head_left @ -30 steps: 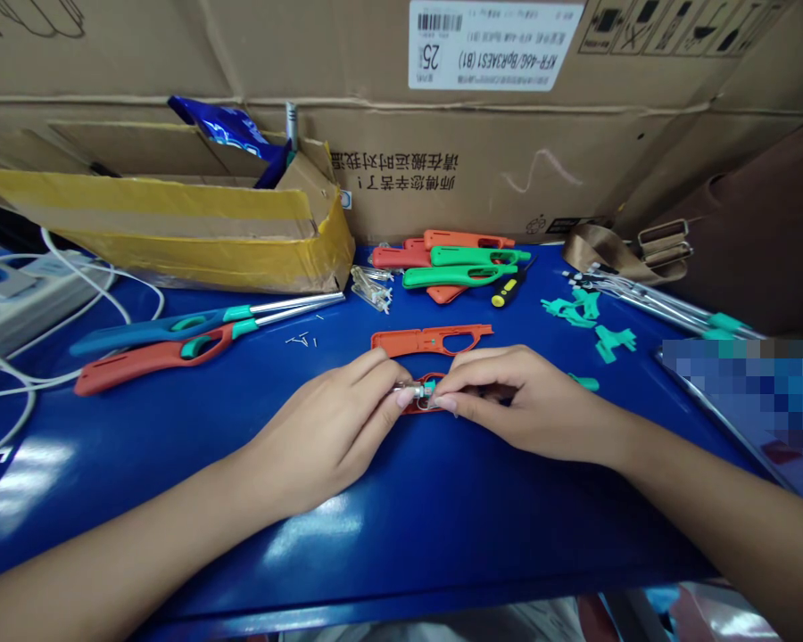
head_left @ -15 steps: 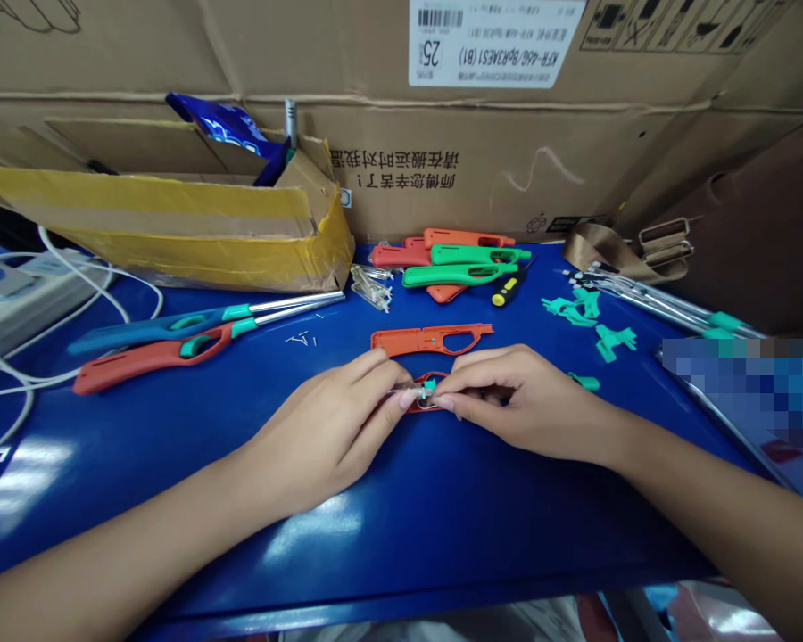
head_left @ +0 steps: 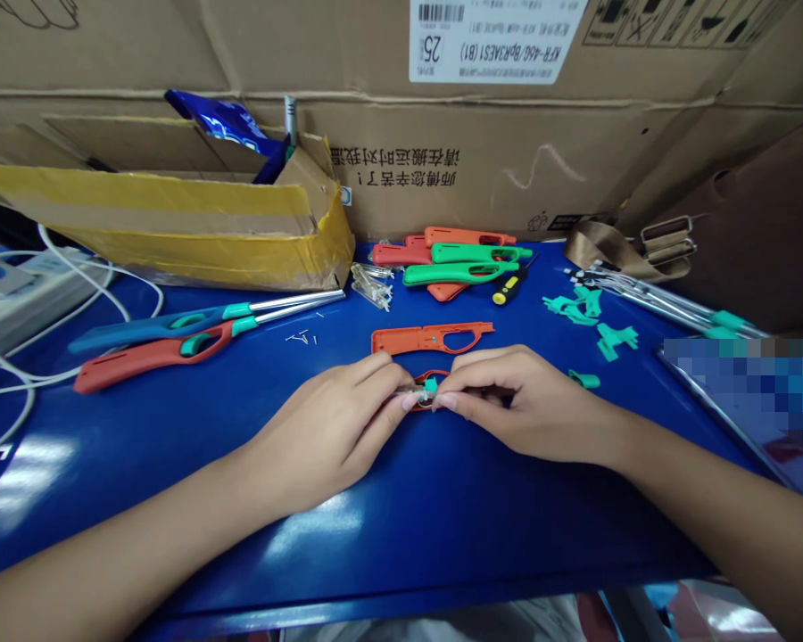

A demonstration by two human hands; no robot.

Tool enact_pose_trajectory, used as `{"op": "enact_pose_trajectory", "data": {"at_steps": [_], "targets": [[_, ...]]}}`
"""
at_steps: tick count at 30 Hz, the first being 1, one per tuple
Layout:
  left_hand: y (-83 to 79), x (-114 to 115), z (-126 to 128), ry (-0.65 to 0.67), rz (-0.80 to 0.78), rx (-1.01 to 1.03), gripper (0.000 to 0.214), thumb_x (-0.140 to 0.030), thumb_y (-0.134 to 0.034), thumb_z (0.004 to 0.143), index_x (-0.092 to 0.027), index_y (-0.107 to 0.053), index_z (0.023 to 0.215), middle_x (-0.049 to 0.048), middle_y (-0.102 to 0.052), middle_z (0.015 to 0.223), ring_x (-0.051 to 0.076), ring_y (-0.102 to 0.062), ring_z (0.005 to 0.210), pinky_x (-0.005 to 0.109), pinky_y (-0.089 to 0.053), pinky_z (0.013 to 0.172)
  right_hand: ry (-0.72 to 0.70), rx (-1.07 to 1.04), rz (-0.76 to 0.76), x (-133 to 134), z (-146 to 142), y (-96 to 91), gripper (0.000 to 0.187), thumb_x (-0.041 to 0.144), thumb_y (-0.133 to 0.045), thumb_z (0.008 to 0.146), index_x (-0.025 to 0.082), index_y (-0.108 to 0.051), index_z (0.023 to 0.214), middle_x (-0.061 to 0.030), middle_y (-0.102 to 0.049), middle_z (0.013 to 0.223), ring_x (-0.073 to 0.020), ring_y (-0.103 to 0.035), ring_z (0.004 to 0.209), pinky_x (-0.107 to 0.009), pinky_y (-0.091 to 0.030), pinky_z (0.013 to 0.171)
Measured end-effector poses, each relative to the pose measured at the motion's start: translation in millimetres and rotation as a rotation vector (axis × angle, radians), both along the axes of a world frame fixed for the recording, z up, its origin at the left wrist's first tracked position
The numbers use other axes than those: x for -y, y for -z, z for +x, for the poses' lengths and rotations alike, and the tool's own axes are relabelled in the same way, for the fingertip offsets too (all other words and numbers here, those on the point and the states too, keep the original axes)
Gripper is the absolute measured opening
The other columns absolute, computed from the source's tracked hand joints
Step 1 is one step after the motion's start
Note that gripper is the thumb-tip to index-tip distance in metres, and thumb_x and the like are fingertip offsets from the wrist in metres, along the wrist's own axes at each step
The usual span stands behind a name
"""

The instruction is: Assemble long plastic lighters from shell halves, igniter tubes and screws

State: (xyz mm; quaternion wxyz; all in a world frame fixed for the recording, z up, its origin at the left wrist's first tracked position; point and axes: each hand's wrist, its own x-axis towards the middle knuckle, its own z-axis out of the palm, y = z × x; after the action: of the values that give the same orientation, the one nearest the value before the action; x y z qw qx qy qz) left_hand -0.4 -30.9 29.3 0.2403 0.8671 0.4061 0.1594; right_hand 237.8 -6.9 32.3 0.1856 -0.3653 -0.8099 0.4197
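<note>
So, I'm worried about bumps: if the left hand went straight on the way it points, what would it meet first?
Beyond the left hand, probably the small turquoise piece first, then the right hand; their depth is hard to judge.

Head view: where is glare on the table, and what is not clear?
Head view: white glare on the blue table, at far left and below the left hand; head view again: the small piece it pinches lacks detail, and pixel blocks mask a right-edge area.
</note>
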Motion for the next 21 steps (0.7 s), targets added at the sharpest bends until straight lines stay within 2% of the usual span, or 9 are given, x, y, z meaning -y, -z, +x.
{"op": "enact_pose_trajectory", "data": {"at_steps": [4, 21], "targets": [[0.5, 0.9, -0.1, 0.003, 0.012, -0.024, 0.026, -0.031, -0.036, 0.109, -0.021, -0.059, 0.105, 0.0024, -0.064, 0.102, 0.019, -0.062, 0.092, 0.032, -0.046, 0.079, -0.023, -0.003, 0.033, 0.0, -0.7, 0.0, 0.024, 0.023, -0.056, 0.099, 0.016, -0.077, 0.089, -0.0019, -0.065, 0.080, -0.0112, -0.057, 0.069, -0.024, -0.043, 0.061], [2.1, 1.5, 0.0, 0.034, 0.062, -0.077, 0.027, -0.032, -0.036, 0.109, -0.020, -0.060, 0.106, 0.0037, -0.066, 0.101, 0.020, -0.063, 0.087, 0.035, -0.047, 0.077, -0.035, -0.006, 0.055, 0.0, -0.5, 1.3, 0.022, 0.021, -0.058, 0.097, 0.017, -0.076, 0.085, -0.0006, -0.064, 0.075, -0.0111, -0.057, 0.066, -0.025, -0.043, 0.061]]}}
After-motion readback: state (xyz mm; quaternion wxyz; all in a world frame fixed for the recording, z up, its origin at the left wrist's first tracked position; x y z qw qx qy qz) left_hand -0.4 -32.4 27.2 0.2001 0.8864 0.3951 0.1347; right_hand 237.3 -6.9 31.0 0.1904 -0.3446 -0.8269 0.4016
